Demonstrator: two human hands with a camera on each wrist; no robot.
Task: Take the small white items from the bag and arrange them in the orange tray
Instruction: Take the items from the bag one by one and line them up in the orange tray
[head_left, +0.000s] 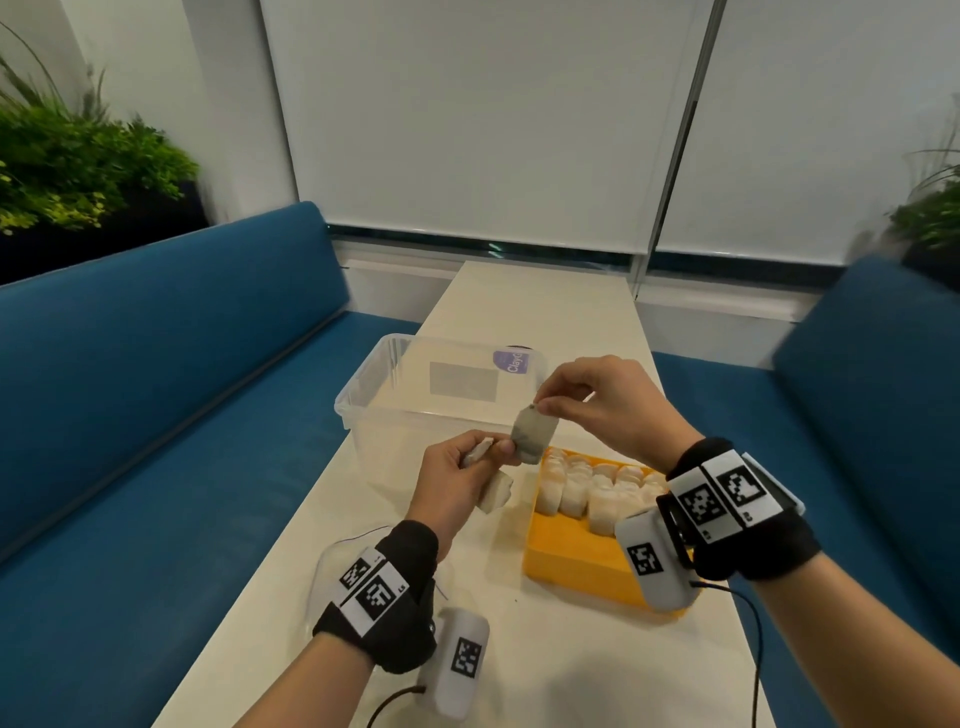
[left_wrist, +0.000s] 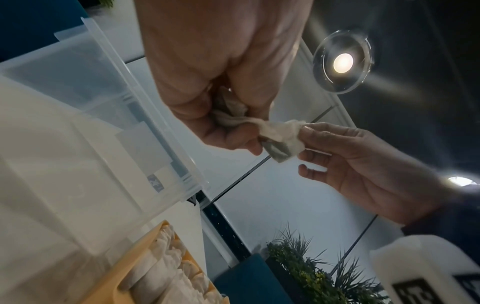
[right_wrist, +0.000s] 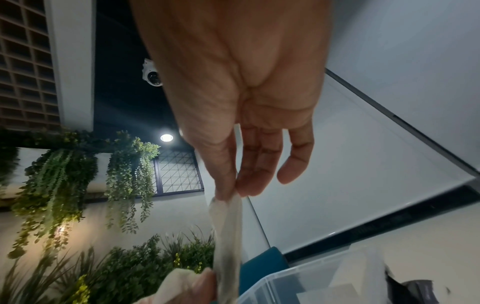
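Observation:
My left hand grips a small bunch of white sachets above the table, just left of the orange tray. My right hand pinches the top corner of one greyish-white sachet, which hangs down and touches the left thumb. Several white sachets stand in rows in the tray's far half. In the left wrist view both hands meet on that sachet. The right wrist view has it hanging from thumb and forefinger.
A clear plastic box stands on the narrow white table just behind the hands and the tray. Blue benches run along both sides. Thin clear film lies by my left wrist. Cables trail near the table's front.

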